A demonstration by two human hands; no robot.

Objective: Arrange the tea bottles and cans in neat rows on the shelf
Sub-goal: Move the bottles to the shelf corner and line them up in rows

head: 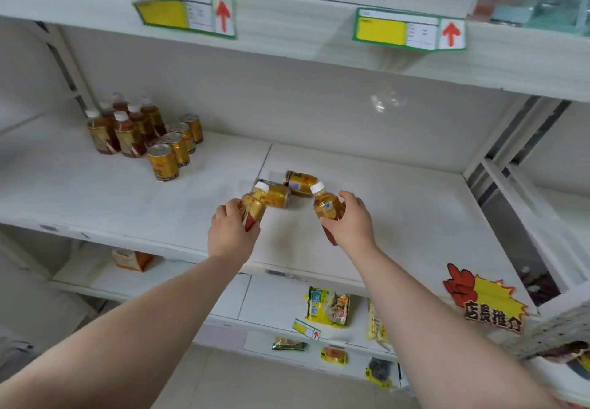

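Hands (231, 233) (351, 223) grip 2 tilted bottles (253, 207) (327, 206), caps pointing away.

Bottles (123, 128) back-left on shelf (95, 191); cans (174, 147) right of them; two cans (289, 188) mid-shelf.

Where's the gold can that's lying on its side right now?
The tipped can lies mid-shelf, just behind the two hand-held bottles, right of the standing row of cans.

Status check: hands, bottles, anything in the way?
Left hand and right hand each grip a tea bottle. Two cans lie toppled just behind. Neat rows far left; path clear.
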